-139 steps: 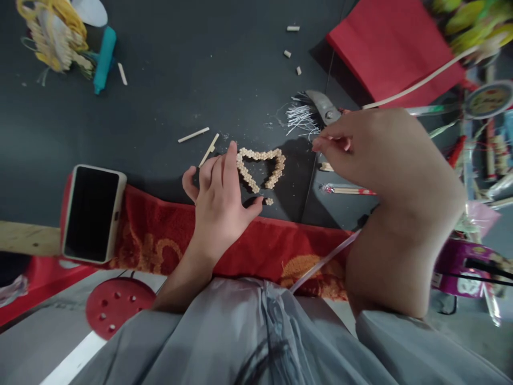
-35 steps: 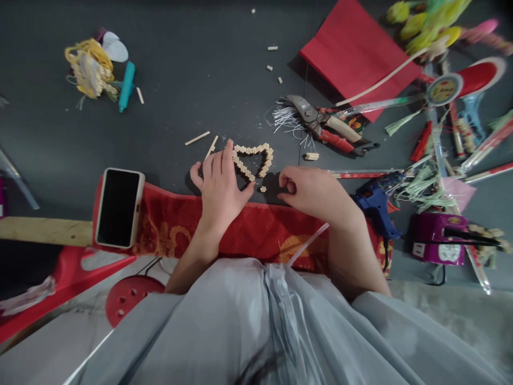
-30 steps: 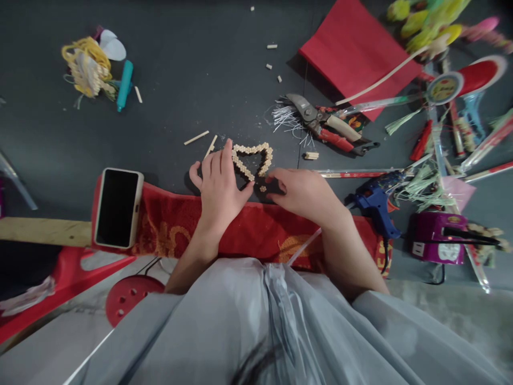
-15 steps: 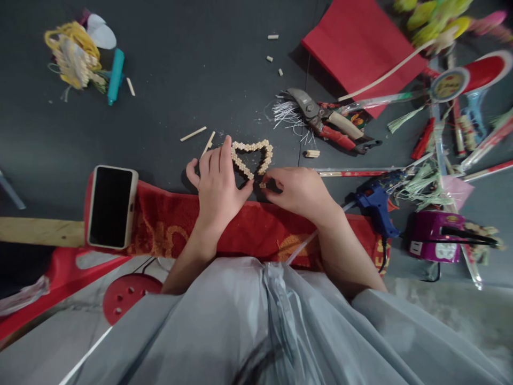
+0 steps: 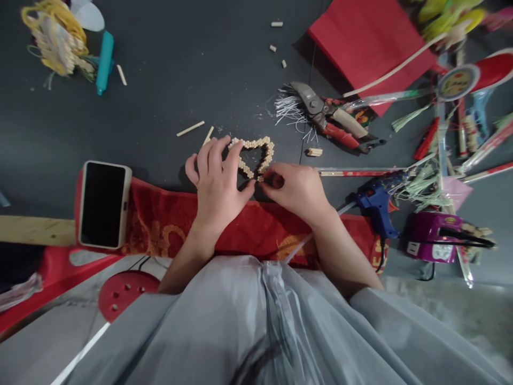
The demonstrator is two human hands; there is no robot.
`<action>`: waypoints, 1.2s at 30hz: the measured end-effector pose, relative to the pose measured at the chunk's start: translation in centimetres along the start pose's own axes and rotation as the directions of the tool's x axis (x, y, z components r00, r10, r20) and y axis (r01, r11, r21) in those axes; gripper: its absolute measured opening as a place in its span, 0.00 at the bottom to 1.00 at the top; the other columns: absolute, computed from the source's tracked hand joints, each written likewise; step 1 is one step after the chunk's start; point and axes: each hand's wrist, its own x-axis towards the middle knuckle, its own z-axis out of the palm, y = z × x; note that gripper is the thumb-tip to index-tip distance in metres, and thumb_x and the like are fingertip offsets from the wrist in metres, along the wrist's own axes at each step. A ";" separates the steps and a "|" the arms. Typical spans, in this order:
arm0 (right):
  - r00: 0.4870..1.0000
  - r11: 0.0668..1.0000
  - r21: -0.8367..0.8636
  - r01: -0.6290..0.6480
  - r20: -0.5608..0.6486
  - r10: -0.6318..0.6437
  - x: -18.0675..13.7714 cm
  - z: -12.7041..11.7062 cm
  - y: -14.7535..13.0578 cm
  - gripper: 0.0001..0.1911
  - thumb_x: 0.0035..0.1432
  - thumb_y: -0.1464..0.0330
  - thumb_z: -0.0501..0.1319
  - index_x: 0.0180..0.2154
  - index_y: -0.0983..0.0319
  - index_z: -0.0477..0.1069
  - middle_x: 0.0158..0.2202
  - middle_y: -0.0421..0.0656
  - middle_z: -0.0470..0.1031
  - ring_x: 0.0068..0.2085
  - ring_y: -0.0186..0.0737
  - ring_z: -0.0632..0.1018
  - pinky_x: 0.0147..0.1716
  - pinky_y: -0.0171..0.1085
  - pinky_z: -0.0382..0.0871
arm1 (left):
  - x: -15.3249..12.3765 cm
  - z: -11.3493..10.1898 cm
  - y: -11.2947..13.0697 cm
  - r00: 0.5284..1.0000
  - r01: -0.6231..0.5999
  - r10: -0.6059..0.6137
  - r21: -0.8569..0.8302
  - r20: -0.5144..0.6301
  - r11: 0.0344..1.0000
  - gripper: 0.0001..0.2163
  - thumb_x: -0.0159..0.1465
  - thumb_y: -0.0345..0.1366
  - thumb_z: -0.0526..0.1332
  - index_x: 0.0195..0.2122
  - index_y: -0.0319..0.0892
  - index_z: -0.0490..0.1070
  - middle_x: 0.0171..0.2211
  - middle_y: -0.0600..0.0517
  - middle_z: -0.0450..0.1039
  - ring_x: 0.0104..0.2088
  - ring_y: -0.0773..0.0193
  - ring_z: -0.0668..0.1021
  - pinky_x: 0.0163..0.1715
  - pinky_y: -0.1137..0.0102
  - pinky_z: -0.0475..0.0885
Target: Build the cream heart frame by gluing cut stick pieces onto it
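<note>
A heart outline made of small pale stick bundles (image 5: 256, 148) lies on the dark table (image 5: 168, 59). My left hand (image 5: 216, 179) rests flat over the heart's left side, fingers stretched out and touching it, thumb near its lower tip. My right hand (image 5: 294, 184) is pinched on a small pale bundle pressed against the heart's lower right end; the piece is mostly hidden by the fingertips.
A phone (image 5: 100, 203) lies on a red cloth (image 5: 160, 224) at the table's near edge. Pruning shears (image 5: 328, 115), a blue glue gun (image 5: 374, 200), red paper (image 5: 368, 37), a purple box (image 5: 433, 240), loose sticks (image 5: 191, 128) and a yellow bundle (image 5: 56, 37) lie around.
My right hand came down from the shears, picked up the loose bundle below the heart and brought it against the heart's lower right end. My left hand stayed on the heart.
</note>
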 end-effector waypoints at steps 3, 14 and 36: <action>1.000 1.000 0.009 -0.006 0.004 0.006 0.0 0.0 0.1 0.09 0.55 0.65 0.64 0.38 0.60 0.79 0.31 0.43 0.81 0.33 0.41 0.78 0.31 0.36 0.60 | 0.1 -0.1 0.0 1.000 -0.020 0.020 0.002 0.017 1.000 0.23 0.62 0.37 0.63 0.59 0.50 0.69 0.68 0.44 0.62 0.70 0.41 0.60 0.67 0.44 0.51; 1.000 0.999 -0.039 -0.011 0.004 0.011 0.2 0.1 0.3 0.07 0.57 0.64 0.67 0.36 0.60 0.80 0.33 0.44 0.83 0.34 0.43 0.80 0.31 0.36 0.59 | 0.3 -0.2 0.2 0.998 -0.021 0.022 -0.029 0.055 0.999 0.15 0.61 0.35 0.63 0.50 0.51 0.76 0.69 0.47 0.60 0.71 0.38 0.56 0.67 0.41 0.49; 0.998 0.998 -0.032 -0.056 -0.003 0.056 0.0 0.2 -0.3 0.10 0.57 0.66 0.63 0.38 0.60 0.81 0.34 0.44 0.84 0.35 0.44 0.82 0.32 0.36 0.63 | 0.3 1.5 -0.5 0.985 -0.165 0.162 -0.045 -0.063 0.985 0.04 0.62 0.36 0.62 0.36 0.48 0.76 0.67 0.52 0.64 0.71 0.41 0.57 0.68 0.44 0.49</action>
